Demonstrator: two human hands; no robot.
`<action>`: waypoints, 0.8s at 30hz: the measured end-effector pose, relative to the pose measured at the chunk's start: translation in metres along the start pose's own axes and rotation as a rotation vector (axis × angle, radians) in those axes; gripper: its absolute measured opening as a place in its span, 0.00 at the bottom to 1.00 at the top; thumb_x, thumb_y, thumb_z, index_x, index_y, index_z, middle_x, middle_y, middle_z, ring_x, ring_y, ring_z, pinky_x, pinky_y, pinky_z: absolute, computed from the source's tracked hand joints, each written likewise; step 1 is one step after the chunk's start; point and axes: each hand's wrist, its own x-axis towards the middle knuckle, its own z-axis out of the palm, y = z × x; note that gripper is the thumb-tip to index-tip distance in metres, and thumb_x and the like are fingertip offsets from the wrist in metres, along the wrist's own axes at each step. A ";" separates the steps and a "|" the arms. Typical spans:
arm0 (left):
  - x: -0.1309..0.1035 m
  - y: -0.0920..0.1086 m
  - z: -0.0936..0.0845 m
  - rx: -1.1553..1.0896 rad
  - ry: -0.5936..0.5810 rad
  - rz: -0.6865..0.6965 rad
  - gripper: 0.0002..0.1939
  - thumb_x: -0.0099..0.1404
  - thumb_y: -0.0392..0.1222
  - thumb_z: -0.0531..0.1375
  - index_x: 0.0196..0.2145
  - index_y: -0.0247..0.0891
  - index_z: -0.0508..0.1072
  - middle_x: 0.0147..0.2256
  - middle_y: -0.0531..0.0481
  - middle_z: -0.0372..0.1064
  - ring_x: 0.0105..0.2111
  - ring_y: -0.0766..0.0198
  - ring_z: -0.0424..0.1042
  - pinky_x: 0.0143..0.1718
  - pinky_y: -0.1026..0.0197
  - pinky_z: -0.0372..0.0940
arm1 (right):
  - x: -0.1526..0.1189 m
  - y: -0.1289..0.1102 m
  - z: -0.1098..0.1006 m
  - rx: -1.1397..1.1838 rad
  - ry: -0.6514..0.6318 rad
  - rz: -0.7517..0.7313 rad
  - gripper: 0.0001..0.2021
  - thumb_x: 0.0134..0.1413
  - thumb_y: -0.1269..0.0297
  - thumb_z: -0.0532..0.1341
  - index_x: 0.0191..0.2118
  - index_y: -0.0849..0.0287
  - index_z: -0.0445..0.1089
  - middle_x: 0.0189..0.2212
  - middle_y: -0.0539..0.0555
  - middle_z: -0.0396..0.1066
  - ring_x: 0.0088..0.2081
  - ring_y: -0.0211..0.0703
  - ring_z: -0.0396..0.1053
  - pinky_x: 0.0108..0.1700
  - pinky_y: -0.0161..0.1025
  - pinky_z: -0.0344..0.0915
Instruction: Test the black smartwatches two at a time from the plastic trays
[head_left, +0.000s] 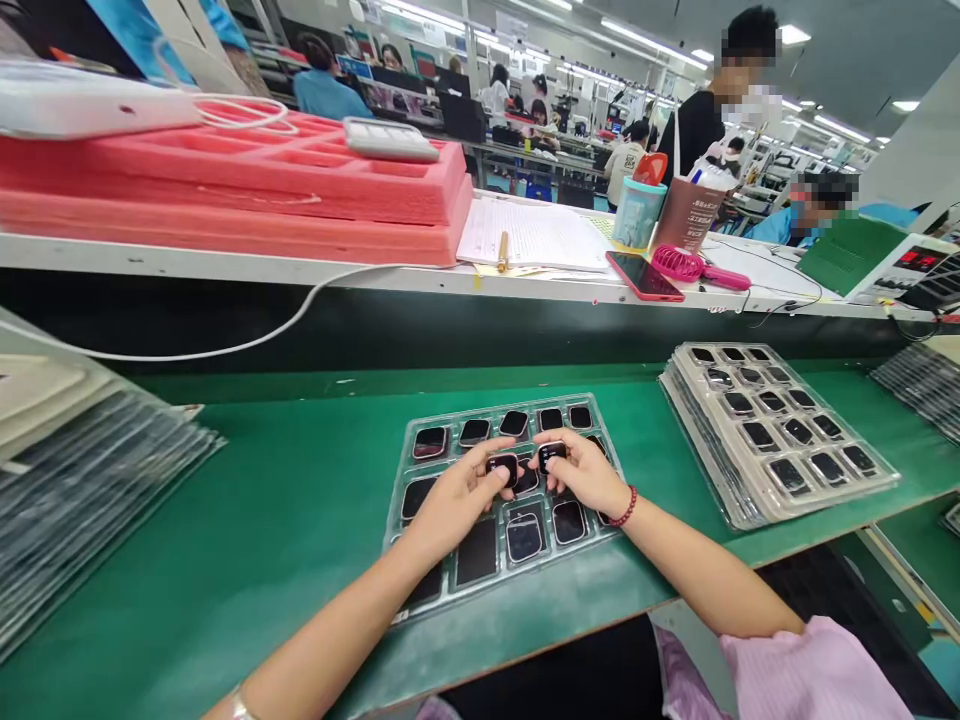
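Above the middle of a clear plastic tray (pixel 491 592), my left hand (pixel 461 495) holds a small dark square watch-like piece (pixel 502 468) between thumb and fingers. Just to its right, my right hand (pixel 589 470) grips a similar dark piece (pixel 553 456), with small light marks on its face. The two pieces are close together but apart. Dark square pieces (pixel 524 536) with rounded corners sit in several of the tray's compartments. My hands hide part of the middle row. The tray lies slightly tilted on the green table (pixel 285 500).
Stacked trays of dark pieces (pixel 780 430) stand at the right, and more stacked trays (pixel 90 480) at the left. On the shelf (pixel 315 262) are pink foam (pixel 360 195), papers (pixel 532 235), a phone (pixel 645 276), a pink fan (pixel 679 264) and a cup (pixel 637 215). People are in the background.
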 end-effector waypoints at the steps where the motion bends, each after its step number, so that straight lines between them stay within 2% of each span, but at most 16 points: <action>1: -0.001 0.002 0.001 -0.005 0.003 0.000 0.32 0.57 0.53 0.62 0.55 0.36 0.63 0.38 0.44 0.73 0.32 0.59 0.74 0.28 0.63 0.64 | -0.001 -0.001 0.000 -0.014 0.009 -0.011 0.20 0.50 0.67 0.60 0.51 0.56 0.64 0.38 0.54 0.73 0.25 0.33 0.67 0.26 0.31 0.65; 3: -0.002 0.004 0.002 -0.009 0.005 -0.006 0.32 0.55 0.52 0.63 0.55 0.36 0.64 0.38 0.44 0.73 0.33 0.58 0.74 0.28 0.62 0.65 | -0.002 -0.001 0.001 -0.038 0.009 -0.010 0.21 0.49 0.70 0.60 0.50 0.56 0.64 0.38 0.53 0.73 0.25 0.33 0.67 0.25 0.31 0.65; 5: -0.003 0.004 0.002 0.000 0.010 -0.017 0.28 0.58 0.56 0.59 0.50 0.34 0.68 0.37 0.43 0.73 0.31 0.58 0.74 0.26 0.62 0.63 | -0.002 -0.002 0.000 -0.034 -0.012 0.014 0.14 0.53 0.66 0.57 0.47 0.57 0.66 0.35 0.53 0.73 0.22 0.32 0.65 0.23 0.31 0.64; 7: -0.002 0.003 0.002 0.003 0.021 -0.012 0.27 0.60 0.57 0.57 0.48 0.34 0.69 0.38 0.43 0.73 0.30 0.59 0.74 0.25 0.62 0.63 | -0.002 -0.001 0.000 -0.009 -0.026 0.018 0.13 0.56 0.64 0.55 0.46 0.58 0.67 0.34 0.53 0.74 0.22 0.33 0.66 0.22 0.31 0.64; 10: -0.001 0.000 0.001 -0.032 0.008 0.011 0.28 0.56 0.51 0.61 0.52 0.35 0.66 0.42 0.42 0.73 0.33 0.58 0.74 0.29 0.62 0.66 | -0.001 0.000 -0.001 0.009 -0.007 0.007 0.19 0.50 0.69 0.58 0.50 0.56 0.65 0.39 0.53 0.73 0.27 0.34 0.69 0.26 0.32 0.66; 12: 0.000 -0.001 0.002 -0.063 -0.013 0.009 0.26 0.56 0.47 0.61 0.51 0.35 0.66 0.41 0.42 0.73 0.33 0.60 0.74 0.32 0.60 0.67 | -0.001 0.000 -0.001 -0.008 -0.010 0.015 0.23 0.46 0.72 0.58 0.52 0.54 0.63 0.41 0.53 0.73 0.28 0.34 0.69 0.27 0.32 0.67; 15: 0.000 -0.001 0.006 -0.105 -0.019 0.006 0.22 0.55 0.41 0.59 0.48 0.35 0.67 0.39 0.44 0.73 0.33 0.61 0.73 0.35 0.59 0.69 | -0.005 -0.002 -0.002 -0.022 -0.040 0.008 0.24 0.45 0.73 0.56 0.51 0.56 0.63 0.40 0.53 0.73 0.27 0.34 0.69 0.28 0.33 0.67; 19: 0.001 -0.004 0.009 -0.144 -0.023 0.020 0.27 0.48 0.31 0.57 0.49 0.34 0.66 0.42 0.45 0.72 0.35 0.62 0.74 0.38 0.61 0.68 | -0.008 -0.007 -0.005 -0.031 -0.042 0.007 0.26 0.44 0.73 0.57 0.53 0.56 0.63 0.44 0.55 0.71 0.32 0.36 0.71 0.32 0.35 0.69; 22: 0.001 -0.007 0.008 -0.153 -0.032 0.018 0.26 0.51 0.31 0.56 0.50 0.33 0.66 0.41 0.44 0.72 0.33 0.63 0.74 0.34 0.64 0.66 | -0.009 -0.008 -0.006 -0.056 -0.049 -0.007 0.22 0.48 0.71 0.57 0.53 0.57 0.64 0.44 0.57 0.72 0.33 0.38 0.72 0.34 0.37 0.71; 24: 0.001 -0.008 0.007 -0.131 -0.027 0.015 0.22 0.56 0.34 0.56 0.50 0.32 0.66 0.39 0.44 0.72 0.32 0.64 0.74 0.29 0.66 0.64 | -0.009 -0.008 -0.006 -0.078 -0.051 -0.011 0.18 0.53 0.68 0.57 0.51 0.58 0.66 0.44 0.57 0.72 0.32 0.38 0.72 0.34 0.37 0.71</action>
